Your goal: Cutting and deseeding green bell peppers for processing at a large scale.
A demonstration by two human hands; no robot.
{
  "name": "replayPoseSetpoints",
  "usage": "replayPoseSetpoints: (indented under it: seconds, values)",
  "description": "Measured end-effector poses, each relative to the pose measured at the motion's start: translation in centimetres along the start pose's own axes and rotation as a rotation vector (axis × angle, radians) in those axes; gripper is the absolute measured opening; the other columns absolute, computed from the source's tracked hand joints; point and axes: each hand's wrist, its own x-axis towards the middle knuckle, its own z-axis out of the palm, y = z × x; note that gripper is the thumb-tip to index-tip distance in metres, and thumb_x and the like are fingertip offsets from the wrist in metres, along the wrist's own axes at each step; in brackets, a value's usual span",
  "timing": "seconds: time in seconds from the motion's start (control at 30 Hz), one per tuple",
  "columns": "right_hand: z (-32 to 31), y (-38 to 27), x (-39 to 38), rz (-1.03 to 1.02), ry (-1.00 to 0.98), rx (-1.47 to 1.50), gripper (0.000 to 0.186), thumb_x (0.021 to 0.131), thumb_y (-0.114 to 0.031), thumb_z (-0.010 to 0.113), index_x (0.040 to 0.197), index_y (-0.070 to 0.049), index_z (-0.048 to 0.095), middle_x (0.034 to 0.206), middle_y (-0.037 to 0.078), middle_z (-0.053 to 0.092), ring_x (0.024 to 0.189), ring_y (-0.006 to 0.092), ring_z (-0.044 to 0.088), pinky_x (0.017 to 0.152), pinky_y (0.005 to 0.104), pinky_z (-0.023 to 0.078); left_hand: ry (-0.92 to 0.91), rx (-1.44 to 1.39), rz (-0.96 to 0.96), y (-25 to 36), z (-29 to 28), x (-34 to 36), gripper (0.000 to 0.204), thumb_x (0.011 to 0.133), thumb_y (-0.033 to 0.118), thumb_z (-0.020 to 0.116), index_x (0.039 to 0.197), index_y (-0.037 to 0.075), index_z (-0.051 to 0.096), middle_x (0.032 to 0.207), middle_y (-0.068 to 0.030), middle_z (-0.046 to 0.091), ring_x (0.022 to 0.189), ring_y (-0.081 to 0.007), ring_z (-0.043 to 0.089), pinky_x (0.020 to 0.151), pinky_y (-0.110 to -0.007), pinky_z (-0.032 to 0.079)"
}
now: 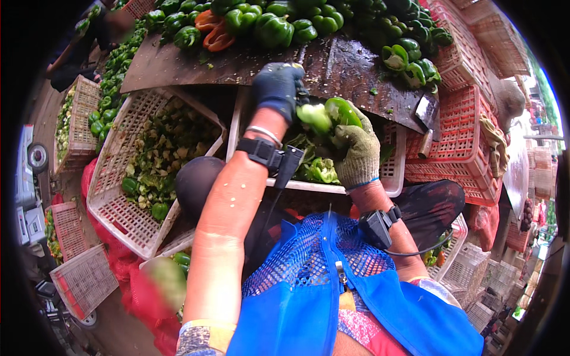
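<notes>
My left hand (279, 90), in a dark blue glove, is closed in a fist above the near edge of the dark board. Whatever lies inside its fingers is hidden. To its right, my right hand (360, 145), in a pale knitted glove, grips a cut green bell pepper (342, 113). One lighter green part of the pepper is smeared by motion. Under both hands stands a white plastic crate (392, 172) with green pepper pieces (321, 171) in it.
Whole peppers (274, 29) are heaped along the far side of the board (172, 66). A cleaver (426, 113) rests at its right edge. A pale crate (113, 184) of pepper scraps stands left, red crates (454, 142) right. A person (83, 53) is at far left.
</notes>
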Motion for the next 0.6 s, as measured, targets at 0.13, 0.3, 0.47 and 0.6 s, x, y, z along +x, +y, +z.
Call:
replayPoseSetpoints:
  seconds: [0.13, 0.3, 0.47, 0.6]
  values:
    - [-3.3, -3.7, 1.7, -0.285, -0.078, -0.936, 0.051, 0.077, -0.011, 0.065, 0.126, 0.001, 0.063, 0.119, 0.017, 0.067, 0.104, 0.0296, 0.067, 0.094, 0.0376, 0.053, -0.104, -0.421, -0.057, 1.8, 0.7, -1.2, 0.014, 0.092, 0.016, 0.063, 0.104, 0.01, 0.06, 0.075, -0.0104, 0.064, 0.063, -0.0264, 0.065, 0.056, -0.042, 0.056]
    - [-2.0, -5.4, 3.7, -0.243, -0.092, -0.911, 0.054, 0.081, -0.024, 0.076, 0.128, -0.002, 0.062, 0.101, 0.013, 0.071, 0.089, 0.0239, 0.07, 0.078, 0.0334, 0.056, -0.228, -0.463, -0.119, 0.4, 0.7, -1.5, 0.024, 0.098, 0.025, 0.059, 0.116, 0.009, 0.058, 0.093, -0.0165, 0.069, 0.082, -0.0303, 0.069, 0.076, -0.048, 0.059]
    - [3.6, -4.5, 4.5, 0.202, -0.309, -0.487, 0.017, 0.082, -0.012, 0.069, 0.098, -0.005, 0.069, 0.074, 0.004, 0.066, 0.054, 0.0114, 0.06, 0.046, 0.0256, 0.048, -0.272, -0.087, 0.297, -0.7, 1.6, -4.1, 0.031, 0.096, 0.014, 0.056, 0.123, 0.001, 0.06, 0.114, -0.0111, 0.067, 0.103, -0.0213, 0.064, 0.096, -0.034, 0.051]
    - [3.1, -1.9, 5.0, 0.212, -0.405, -0.272, 0.009, 0.08, -0.009, 0.069, 0.087, -0.004, 0.068, 0.069, 0.005, 0.066, 0.054, 0.0136, 0.063, 0.046, 0.0291, 0.05, -0.265, 0.213, 0.356, 2.6, 1.1, -6.7, 0.035, 0.088, 0.005, 0.057, 0.122, -0.002, 0.062, 0.113, -0.0106, 0.069, 0.103, -0.0171, 0.063, 0.098, -0.031, 0.048]
